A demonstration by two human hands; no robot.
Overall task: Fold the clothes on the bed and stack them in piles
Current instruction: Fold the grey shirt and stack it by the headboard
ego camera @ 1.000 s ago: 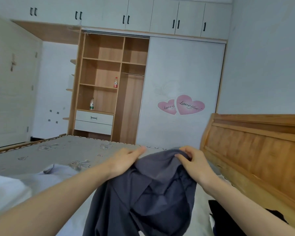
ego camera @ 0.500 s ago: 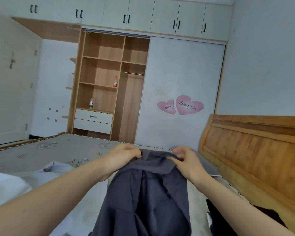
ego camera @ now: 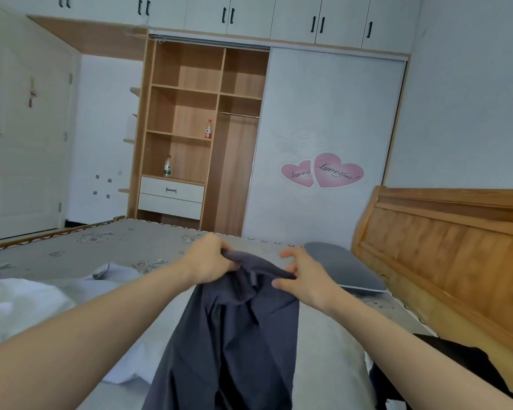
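Grey garment (ego camera: pixel 234 329) held up over the bed (ego camera: pixel 80 247), left of the headboard (ego camera: pixel 444 255), top edge bunched between both hands. Left hand (ego camera: pixel 211 261) clenched on the fabric; right hand (ego camera: pixel 305 282) pinching its edge with thumb and one finger, other fingers (ego camera: pixel 289 253) spread loose. Likely risk: cloth slipping from that light right pinch, dropping in a crumpled heap and folding crooked, or tangling with the white clothes (ego camera: pixel 21 303) further left.
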